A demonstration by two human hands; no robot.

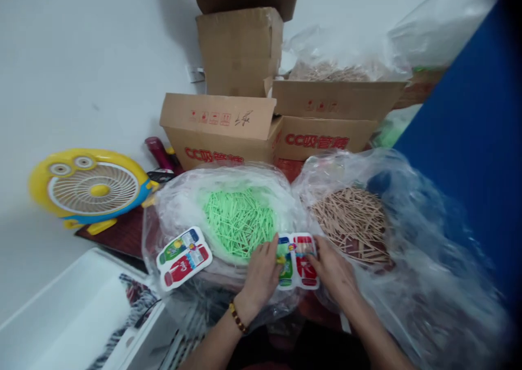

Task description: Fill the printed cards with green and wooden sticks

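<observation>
A white-edged pack (pixel 298 261) printed with a green and a red soda bottle is held upright between my hands. My left hand (pixel 263 272), with a beaded bracelet at the wrist, grips its left edge. On the right edge, the thumb of my right hand (pixel 332 264) presses on the red bottle. A second pack of the same kind (pixel 185 257) lies tilted on clear plastic to the left. Thin green sticks (pixel 240 220) fill an open plastic bag just behind my left hand. Brown sticks (pixel 353 223) lie in another open bag behind my right hand.
A yellow and blue cartoon-shaped fan (pixel 100 190) stands at the left. Open cardboard boxes (pixel 220 133) line the back, with another box (pixel 240 49) stacked behind. A white bin (pixel 61 310) is at lower left. A blue panel (pixel 468 158) rises on the right.
</observation>
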